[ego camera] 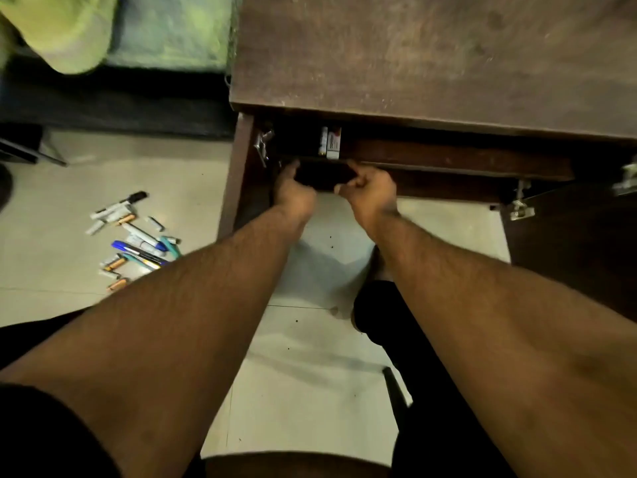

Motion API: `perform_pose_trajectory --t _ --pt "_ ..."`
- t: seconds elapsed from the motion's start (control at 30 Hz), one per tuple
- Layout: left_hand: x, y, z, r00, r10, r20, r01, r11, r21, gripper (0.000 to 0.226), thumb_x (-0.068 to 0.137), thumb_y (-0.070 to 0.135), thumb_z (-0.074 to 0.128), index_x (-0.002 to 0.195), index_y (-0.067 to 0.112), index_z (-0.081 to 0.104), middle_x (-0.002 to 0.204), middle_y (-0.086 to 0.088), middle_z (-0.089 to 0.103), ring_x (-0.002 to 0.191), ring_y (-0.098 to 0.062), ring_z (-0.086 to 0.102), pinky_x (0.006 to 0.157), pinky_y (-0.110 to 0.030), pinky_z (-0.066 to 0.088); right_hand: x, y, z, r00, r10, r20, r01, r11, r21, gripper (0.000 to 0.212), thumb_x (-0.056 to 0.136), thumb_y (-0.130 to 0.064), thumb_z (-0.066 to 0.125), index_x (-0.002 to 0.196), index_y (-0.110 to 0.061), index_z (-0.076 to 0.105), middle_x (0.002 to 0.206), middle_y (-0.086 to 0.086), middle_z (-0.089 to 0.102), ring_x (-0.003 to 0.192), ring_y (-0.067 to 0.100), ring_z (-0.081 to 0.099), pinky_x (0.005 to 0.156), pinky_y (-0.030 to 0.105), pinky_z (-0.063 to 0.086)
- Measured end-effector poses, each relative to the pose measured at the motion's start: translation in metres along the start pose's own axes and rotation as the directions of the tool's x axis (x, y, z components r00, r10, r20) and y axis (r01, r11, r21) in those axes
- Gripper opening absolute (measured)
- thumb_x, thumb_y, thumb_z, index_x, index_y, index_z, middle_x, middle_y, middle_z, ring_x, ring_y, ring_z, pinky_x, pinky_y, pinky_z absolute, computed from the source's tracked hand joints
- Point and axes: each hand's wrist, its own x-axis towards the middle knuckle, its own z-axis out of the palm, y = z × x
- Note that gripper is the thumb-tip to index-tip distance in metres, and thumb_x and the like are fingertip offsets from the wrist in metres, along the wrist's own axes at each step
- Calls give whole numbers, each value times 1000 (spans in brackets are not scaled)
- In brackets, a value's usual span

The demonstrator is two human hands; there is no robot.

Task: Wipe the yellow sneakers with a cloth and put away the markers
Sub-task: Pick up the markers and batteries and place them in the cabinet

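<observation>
A dark wooden surface (431, 53), scuffed and dusty, fills the upper right, with an open compartment under its front edge where a small white box (333, 143) stands upright. Metal hinges (520, 205) show on the open cabinet door at right, above the pale tiled floor (310, 391).

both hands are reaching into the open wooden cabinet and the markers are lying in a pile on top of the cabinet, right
Not quite. The head view shows the markers piled on the floor tiles left of the cabinet, not on top. Left hand and right hand do reach into it.
</observation>
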Motion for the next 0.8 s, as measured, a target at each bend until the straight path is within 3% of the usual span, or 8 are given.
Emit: perform_pose_trajectory --t 0.03,0.13,0.3,0.37,0.43,0.57,0.7,0.8 --pt "-13 2 -7 1000 28 -5 -27 992 120 58 91 0 51 145 16 38 134 -12 52 122 -31 54 96 -37 48 -12 -9 -6 999 -27 27 29 998 -54 55 81 -12 73 132 -15 55 75 -7 58 75 7 55 80 19 46" --pt "-68 20 -35 993 86 78 -100 973 209 61 83 -6 56 141 12 46 124 -19 60 112 -35 60 94 -39 51 -56 -46 -21 989 -122 82 137 967 -214 53 80 -14 74 131 -17 58 80 -9 56 80 8 55 89 23 47" --pt "-147 81 -118 928 371 28 -367 900 235 48 79 -10 61 125 5 61 89 0 64 86 -16 63 76 -16 52 -135 -132 -23 932 -322 166 362 852 -378 49 81 -16 73 128 -19 59 94 -7 56 85 9 56 92 31 49" --pt "-168 94 -165 872 489 -26 -455 829 325 47 78 -5 64 123 8 65 94 -2 65 89 -14 62 86 -19 48 -157 -166 -10 901 -385 201 434 800 -414 45 82 -16 71 125 -18 62 97 -5 58 87 10 56 93 33 49" --pt "-174 94 -213 850 517 -104 -453 817 355 46 78 -3 67 122 9 65 99 -5 65 88 -12 59 87 -19 45 -171 -196 12 851 -429 303 525 722 -450 43 84 -17 68 126 -17 61 105 -2 61 95 13 57 96 31 46" --pt "-155 54 -295 851 455 -262 -358 868 343 42 77 -1 66 118 8 67 98 -7 68 89 -18 63 91 -28 49 -186 -244 73 727 -454 515 686 500 -528 44 85 -21 68 128 -17 60 120 4 60 111 19 57 95 30 44" --pt "-111 -33 -346 886 255 -387 -158 951 264 34 78 -2 64 111 7 70 99 -10 70 90 -22 64 80 -19 44 -165 -248 155 670 -321 669 734 420 -534 43 80 -19 70 123 -17 64 116 3 64 107 19 60 92 28 46" --pt "-81 -110 -355 909 117 -399 -16 969 247 35 77 -4 65 110 6 70 107 -15 70 101 -30 65 88 -27 47 -138 -221 206 626 -194 756 761 364 -537 43 81 -22 71 123 -20 63 113 1 65 103 17 60 87 24 44"
